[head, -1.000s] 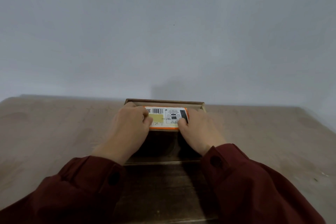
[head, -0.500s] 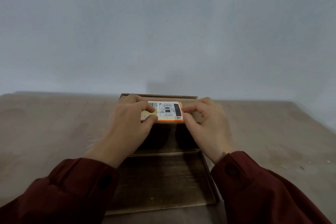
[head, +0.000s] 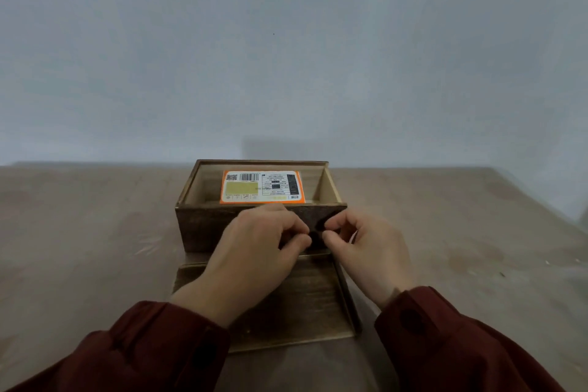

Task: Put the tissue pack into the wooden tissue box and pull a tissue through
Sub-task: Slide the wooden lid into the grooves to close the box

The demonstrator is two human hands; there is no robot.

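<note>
The wooden tissue box (head: 203, 227) stands open-topped on the table. Inside it the tissue pack (head: 262, 187) lies flat, orange-edged, printed label up, with neither hand touching it. My left hand (head: 254, 253) and my right hand (head: 366, 251) are in front of the box's near wall. Their thumbs and forefingers are pinched close together at a dark spot (head: 318, 227) on that wall. No tissue shows between the fingers. The hands hide most of the spot.
A flat wooden panel (head: 305, 305) lies on the brown table (head: 79, 248) just in front of the box, under my wrists. A plain grey wall (head: 286, 57) rises right behind the box. The table's right edge runs past at far right.
Both hands have let go of the tissue pack, which now rests inside the box. They have drawn back toward me and down to the box's near wall.
</note>
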